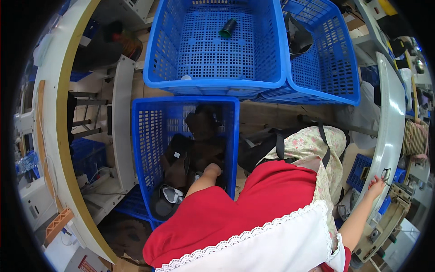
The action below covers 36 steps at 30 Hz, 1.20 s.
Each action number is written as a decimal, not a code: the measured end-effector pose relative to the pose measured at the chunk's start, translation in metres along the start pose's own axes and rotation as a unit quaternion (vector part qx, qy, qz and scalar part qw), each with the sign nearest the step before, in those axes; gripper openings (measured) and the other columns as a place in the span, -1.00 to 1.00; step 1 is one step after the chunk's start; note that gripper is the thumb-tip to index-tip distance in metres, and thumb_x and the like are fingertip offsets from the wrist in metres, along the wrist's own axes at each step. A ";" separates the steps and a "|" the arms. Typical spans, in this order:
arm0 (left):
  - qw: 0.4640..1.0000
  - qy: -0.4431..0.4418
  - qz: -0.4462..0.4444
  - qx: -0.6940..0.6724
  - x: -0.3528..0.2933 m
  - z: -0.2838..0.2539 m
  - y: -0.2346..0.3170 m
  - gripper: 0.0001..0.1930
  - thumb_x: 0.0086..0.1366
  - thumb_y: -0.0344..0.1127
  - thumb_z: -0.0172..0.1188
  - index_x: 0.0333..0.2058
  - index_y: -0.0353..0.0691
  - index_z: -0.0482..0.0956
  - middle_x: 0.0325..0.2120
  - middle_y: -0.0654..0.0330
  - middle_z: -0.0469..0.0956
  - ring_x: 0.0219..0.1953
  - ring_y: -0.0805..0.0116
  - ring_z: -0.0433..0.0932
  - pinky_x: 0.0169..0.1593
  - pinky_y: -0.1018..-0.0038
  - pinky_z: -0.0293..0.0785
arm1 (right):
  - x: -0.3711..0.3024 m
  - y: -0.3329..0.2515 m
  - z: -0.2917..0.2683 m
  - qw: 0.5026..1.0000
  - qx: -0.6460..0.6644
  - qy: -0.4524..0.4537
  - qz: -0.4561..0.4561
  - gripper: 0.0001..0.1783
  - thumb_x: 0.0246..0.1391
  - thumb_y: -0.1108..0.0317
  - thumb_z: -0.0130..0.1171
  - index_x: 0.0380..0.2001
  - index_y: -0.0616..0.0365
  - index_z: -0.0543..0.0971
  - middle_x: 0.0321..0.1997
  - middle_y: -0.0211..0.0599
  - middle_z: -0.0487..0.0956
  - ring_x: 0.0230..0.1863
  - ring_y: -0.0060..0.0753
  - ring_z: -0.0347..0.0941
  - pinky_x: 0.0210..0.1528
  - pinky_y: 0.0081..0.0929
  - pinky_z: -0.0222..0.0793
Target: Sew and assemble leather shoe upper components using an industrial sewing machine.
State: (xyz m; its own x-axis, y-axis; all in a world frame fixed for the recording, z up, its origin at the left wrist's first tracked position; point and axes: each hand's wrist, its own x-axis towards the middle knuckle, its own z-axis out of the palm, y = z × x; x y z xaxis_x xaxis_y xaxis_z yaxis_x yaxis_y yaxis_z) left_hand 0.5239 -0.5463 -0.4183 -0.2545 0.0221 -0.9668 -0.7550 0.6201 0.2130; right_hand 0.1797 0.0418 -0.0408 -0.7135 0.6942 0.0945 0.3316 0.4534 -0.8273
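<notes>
My left hand (212, 171) reaches down into a blue plastic basket (232, 136) in the middle, among dark brown and black fabric pieces (176, 168). Its fingers are lost in the shade, so I cannot tell what they touch. A white and grey piece (172, 194) lies near that wrist, at the basket's near left. Far to the right, my right hand (375, 187) is at the edge of a white worktable (390, 115), its fingers bent. A small dark metal item (386, 175) is at its fingertips; its kind is unclear.
Two more blue baskets stand beyond: one (213, 84) holds a dark green thread spool (228, 28), the right one (324, 93) a black piece (299, 38). A yellow-edged table (68, 113) borders the left. A sewing machine (378, 231) sits at right; a floral cloth (312, 143) covers my lap.
</notes>
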 end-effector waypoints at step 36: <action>0.673 -0.118 0.573 0.454 -0.458 -0.184 0.661 -0.58 -0.08 -0.23 0.48 -0.32 -0.46 0.63 -0.52 0.24 0.58 -0.43 0.49 0.51 -0.30 0.50 0.45 | -0.238 0.057 -0.189 0.949 0.006 0.314 -0.017 -0.74 0.16 0.58 0.13 -0.07 0.26 0.62 -0.22 -0.31 0.63 -0.17 -0.54 0.53 -0.09 -0.56 0.43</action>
State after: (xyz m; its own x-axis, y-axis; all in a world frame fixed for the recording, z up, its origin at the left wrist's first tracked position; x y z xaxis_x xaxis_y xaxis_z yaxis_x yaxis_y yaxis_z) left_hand 0.0301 -0.2907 0.1912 -0.1717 0.9501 -0.2603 0.5615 0.3115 0.7666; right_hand 0.4848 0.0085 -0.0062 -0.2138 0.8778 0.4288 0.3048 0.4769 -0.8244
